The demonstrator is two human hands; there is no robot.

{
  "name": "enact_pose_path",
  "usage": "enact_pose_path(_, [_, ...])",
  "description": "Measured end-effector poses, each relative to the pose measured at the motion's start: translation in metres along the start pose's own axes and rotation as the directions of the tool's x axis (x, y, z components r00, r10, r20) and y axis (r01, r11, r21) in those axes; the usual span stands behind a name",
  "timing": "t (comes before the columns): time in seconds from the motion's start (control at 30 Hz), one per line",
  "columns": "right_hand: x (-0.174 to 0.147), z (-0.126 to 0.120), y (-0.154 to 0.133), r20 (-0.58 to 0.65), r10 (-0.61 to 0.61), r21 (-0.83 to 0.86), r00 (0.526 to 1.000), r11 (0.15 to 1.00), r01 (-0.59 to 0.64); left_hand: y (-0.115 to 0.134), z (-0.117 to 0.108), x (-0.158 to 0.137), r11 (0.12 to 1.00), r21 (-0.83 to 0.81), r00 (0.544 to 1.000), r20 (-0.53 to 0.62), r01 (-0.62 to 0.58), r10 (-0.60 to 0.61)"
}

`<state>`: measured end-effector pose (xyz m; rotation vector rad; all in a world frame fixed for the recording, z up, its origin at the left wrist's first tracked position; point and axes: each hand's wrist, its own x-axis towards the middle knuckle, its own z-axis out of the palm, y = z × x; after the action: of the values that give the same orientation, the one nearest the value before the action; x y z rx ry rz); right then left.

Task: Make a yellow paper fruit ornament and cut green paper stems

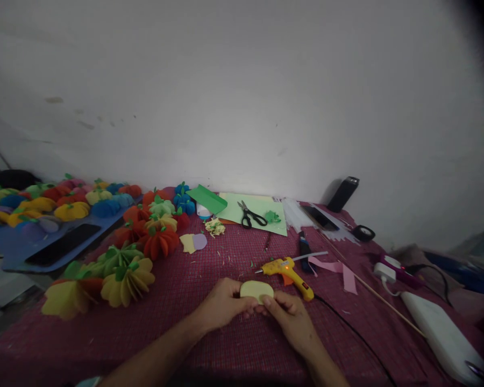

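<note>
A rounded pale yellow paper piece (257, 289) is held between my two hands, low in the middle of the view. My left hand (223, 302) grips its left side, thumb in front. On its right lower edge my right hand (292, 317) pinches it with the thumb. Whether the piece is one layer or several I cannot tell. Just beyond my right hand lies a yellow glue gun (288, 271) with a small orange light on it, its nozzle pointing left and a clear glue stick in its back.
Colourful paper pumpkins (160, 242) crowd the left side. Black scissors (250, 215) rest on light green paper (226, 207) at the back. Pink ribbon (349, 279), a thin wooden stick (387, 301), a white power bank-like block (439, 333) and the glue gun's cord (350, 328) occupy the right.
</note>
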<state>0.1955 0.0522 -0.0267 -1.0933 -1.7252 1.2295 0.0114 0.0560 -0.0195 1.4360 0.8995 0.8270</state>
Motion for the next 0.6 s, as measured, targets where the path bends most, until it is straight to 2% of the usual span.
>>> enact_pose_path(0.13, [-0.0003, 0.0017, -0.0042, 0.082, -0.027, 0.092, 0.996, 0.996, 0.020, -0.0023, 0.0009, 0.0000, 1.000, -0.022, 1.000, -0.012, 0.020, -0.020])
enact_pose_path(0.3, [-0.0001, 0.0010, 0.0038, 0.055, -0.027, 0.067, 0.998, 0.997, 0.024, -0.0010, 0.0030, -0.0004, 0.999, 0.015, 0.998, 0.043, 0.047, -0.048])
enact_pose_path(0.47, [0.0005, 0.0023, -0.0008, 0.083, -0.015, 0.076, 0.996, 0.997, 0.009, 0.0002, 0.0017, -0.0017, 0.997, 0.066, 1.000, -0.004, 0.029, -0.029])
enact_pose_path(0.6, [-0.0010, 0.0025, -0.0045, 0.076, -0.036, 0.088, 0.996, 0.996, 0.029, 0.0014, 0.0029, -0.0024, 0.998, 0.058, 0.999, 0.036, 0.005, -0.008])
